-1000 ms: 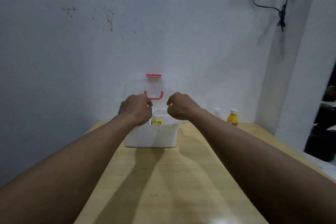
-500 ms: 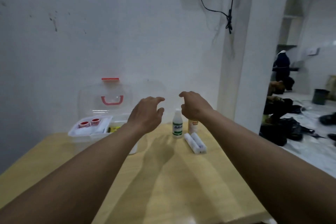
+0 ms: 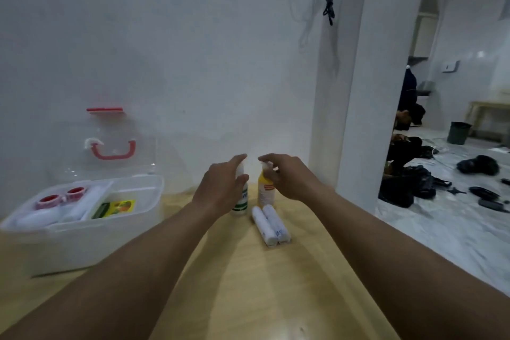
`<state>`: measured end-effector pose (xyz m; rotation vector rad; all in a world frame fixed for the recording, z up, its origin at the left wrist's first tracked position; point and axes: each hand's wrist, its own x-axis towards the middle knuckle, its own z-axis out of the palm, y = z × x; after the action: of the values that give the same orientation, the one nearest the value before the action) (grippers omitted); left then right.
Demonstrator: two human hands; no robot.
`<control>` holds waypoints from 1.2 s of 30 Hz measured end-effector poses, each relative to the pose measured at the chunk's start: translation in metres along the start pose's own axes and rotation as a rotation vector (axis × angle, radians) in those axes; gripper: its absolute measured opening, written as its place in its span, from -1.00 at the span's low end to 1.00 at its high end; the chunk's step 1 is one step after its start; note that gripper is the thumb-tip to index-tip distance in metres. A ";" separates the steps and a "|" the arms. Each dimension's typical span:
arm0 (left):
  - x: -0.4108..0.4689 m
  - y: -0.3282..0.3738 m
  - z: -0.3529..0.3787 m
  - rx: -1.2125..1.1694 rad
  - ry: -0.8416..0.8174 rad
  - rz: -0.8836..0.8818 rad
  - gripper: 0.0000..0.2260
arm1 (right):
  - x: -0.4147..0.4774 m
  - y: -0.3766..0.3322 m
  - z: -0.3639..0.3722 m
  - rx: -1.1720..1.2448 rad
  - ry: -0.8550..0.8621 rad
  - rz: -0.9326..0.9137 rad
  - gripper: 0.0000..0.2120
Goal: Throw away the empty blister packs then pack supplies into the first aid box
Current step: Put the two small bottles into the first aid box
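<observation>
The white first aid box [image 3: 82, 232] stands on the wooden table [image 3: 248, 284] at the left, its clear lid [image 3: 110, 146] with a red handle raised against the wall. Its tray holds red-and-white rolls [image 3: 63, 196], white rolls and a green-yellow packet [image 3: 116, 207]. My left hand [image 3: 220, 188] is spread around a white bottle with a green label [image 3: 240, 203]. My right hand [image 3: 289, 178] curls at the neck of a yellow bottle [image 3: 265, 192], fingers apart. Two white bandage rolls [image 3: 270, 225] lie just in front of the bottles.
The table's right edge runs diagonally beside a white pillar [image 3: 358, 91]. Beyond it, a room with dark bags [image 3: 405, 185] on the floor and a dark bin [image 3: 459, 132]. A black cable [image 3: 328, 0] hangs on the wall above.
My view has swung right, away from the box. Both hands left the box and moved over to the two bottles, opening around them.
</observation>
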<state>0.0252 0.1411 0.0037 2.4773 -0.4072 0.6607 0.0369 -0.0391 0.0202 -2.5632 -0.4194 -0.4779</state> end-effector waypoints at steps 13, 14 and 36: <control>-0.004 -0.010 0.003 -0.263 0.106 -0.078 -0.71 | 0.004 0.009 -0.001 0.121 0.048 0.008 -0.69; -0.003 -0.009 0.003 -0.269 0.110 -0.084 -0.72 | 0.004 0.008 0.000 0.126 0.052 0.013 -0.69; 0.002 0.024 -0.076 -0.306 0.216 -0.111 -0.68 | 0.008 -0.050 -0.049 0.165 0.129 -0.010 -0.66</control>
<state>-0.0106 0.1647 0.0707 2.0985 -0.2640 0.7509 0.0130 -0.0216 0.0839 -2.3574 -0.4082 -0.5834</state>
